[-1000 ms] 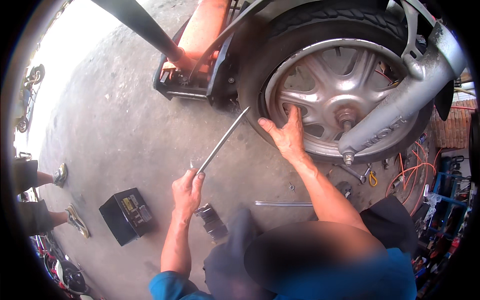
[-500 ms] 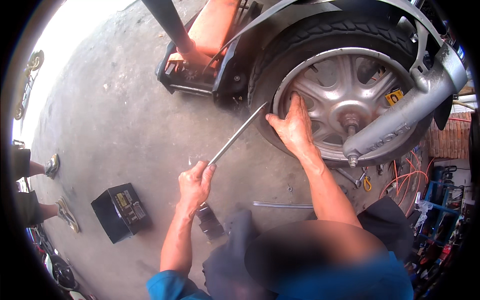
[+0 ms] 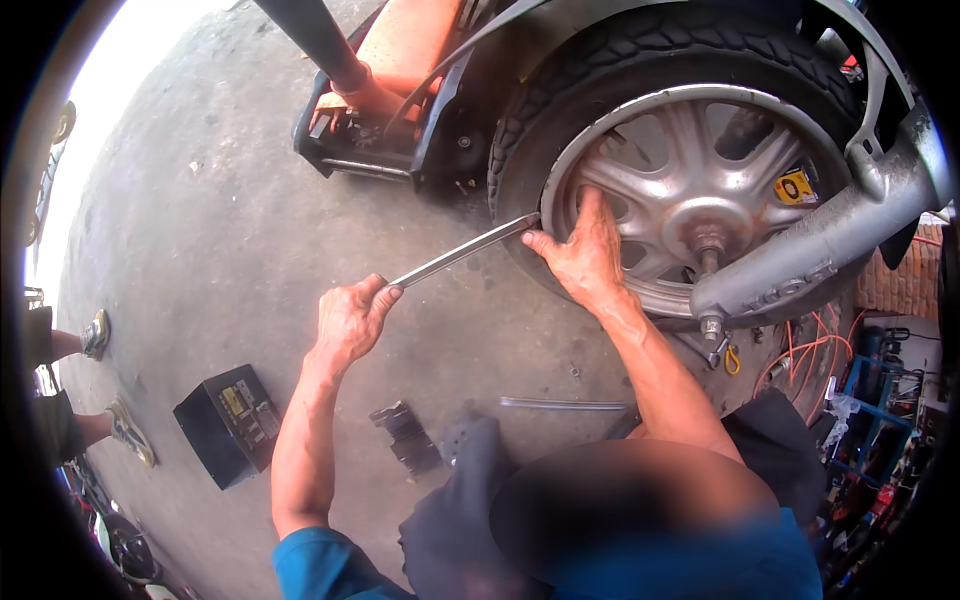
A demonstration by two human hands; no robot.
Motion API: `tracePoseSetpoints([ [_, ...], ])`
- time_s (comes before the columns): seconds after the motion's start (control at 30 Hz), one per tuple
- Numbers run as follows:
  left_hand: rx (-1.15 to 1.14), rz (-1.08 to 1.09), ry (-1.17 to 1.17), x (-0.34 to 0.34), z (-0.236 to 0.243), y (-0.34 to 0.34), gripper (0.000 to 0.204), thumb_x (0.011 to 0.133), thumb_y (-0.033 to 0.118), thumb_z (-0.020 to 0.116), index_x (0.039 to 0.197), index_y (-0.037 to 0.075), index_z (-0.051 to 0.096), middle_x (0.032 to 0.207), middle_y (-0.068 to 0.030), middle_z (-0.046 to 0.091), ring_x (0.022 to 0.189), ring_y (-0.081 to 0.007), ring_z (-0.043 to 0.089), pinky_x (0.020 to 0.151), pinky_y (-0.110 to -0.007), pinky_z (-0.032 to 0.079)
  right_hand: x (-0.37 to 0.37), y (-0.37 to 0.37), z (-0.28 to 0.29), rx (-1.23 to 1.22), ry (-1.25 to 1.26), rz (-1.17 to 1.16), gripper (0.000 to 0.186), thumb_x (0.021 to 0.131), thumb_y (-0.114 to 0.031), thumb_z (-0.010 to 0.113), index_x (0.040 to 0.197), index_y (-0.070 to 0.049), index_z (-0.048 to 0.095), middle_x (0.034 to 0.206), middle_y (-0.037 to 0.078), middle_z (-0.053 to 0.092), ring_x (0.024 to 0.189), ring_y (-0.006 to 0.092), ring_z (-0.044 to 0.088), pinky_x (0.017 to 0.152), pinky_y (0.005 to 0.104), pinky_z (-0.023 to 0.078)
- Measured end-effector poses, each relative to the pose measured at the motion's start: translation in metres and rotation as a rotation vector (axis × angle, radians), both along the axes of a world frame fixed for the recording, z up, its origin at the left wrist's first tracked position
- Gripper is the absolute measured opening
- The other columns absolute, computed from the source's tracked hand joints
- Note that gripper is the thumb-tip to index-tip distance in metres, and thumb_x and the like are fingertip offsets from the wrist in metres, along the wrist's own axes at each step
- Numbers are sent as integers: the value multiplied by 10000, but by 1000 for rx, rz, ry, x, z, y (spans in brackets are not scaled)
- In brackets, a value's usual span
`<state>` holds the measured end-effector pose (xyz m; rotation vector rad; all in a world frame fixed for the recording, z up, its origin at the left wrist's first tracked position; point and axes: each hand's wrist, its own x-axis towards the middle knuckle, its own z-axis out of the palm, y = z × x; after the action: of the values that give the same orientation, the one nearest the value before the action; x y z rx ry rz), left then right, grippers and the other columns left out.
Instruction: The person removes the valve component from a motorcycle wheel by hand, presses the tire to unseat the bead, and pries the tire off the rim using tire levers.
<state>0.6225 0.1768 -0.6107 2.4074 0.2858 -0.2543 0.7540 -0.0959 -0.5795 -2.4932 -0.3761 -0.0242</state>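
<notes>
A scooter's rear wheel fills the upper right: a black tyre (image 3: 650, 60) on a silver spoked rim (image 3: 720, 160). My left hand (image 3: 350, 320) is closed around the near end of a long metal tyre lever (image 3: 465, 250). The lever's far tip sits where the tyre meets the rim. My right hand (image 3: 580, 250) presses flat against the rim and tyre edge, right beside that tip, fingers spread. A silver exhaust pipe (image 3: 830, 235) crosses in front of the wheel on the right.
A small black battery box (image 3: 225, 425) lies on the concrete at lower left. A second metal bar (image 3: 565, 405) and a dark ridged block (image 3: 405, 440) lie near my knees. An orange stand (image 3: 390, 60) props the scooter. Another person's sandalled feet (image 3: 110, 380) are at far left. Tools and orange cables (image 3: 810, 350) crowd the right.
The view has drawn closer to the wheel. My left hand has pulled the lever's handle lower. My right hand stays on the rim, shifted slightly along it.
</notes>
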Motion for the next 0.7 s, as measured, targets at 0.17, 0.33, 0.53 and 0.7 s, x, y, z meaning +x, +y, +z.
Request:
tracePoseSetpoints([
  [0.17,180,-185,-54,38,16,15,395,912,457,575,820,78,642,583,-159,568,610,-396,571,569,-458,436,-1,-4,-6,2,-7,-47,755,676,-213,825,1230,83,408,1221,282,513,1168,434,469,991,485,376],
  [0.33,177,-290,-169,76,-13,35,432,893,484,584,792,68,639,576,-161,560,610,-402,566,573,-454,444,-5,-4,-17,-7,-101,-13,762,633,-189,853,1215,50,422,1152,258,523,1096,428,493,926,490,399],
  [0.53,160,-283,-142,63,-14,22,439,887,479,596,792,51,633,575,-169,569,600,-396,581,564,-458,456,-13,-1,-21,-69,-34,-11,791,614,-162,863,1230,52,417,1158,266,518,1095,432,491,923,498,396],
  [0.7,318,-307,87,-11,61,-71,287,934,268,548,842,3,490,574,-213,594,533,-411,611,526,-500,488,-10,-26,-13,-147,-81,50,730,650,-181,845,1197,62,427,1149,262,521,1091,416,499,928,489,396],
])
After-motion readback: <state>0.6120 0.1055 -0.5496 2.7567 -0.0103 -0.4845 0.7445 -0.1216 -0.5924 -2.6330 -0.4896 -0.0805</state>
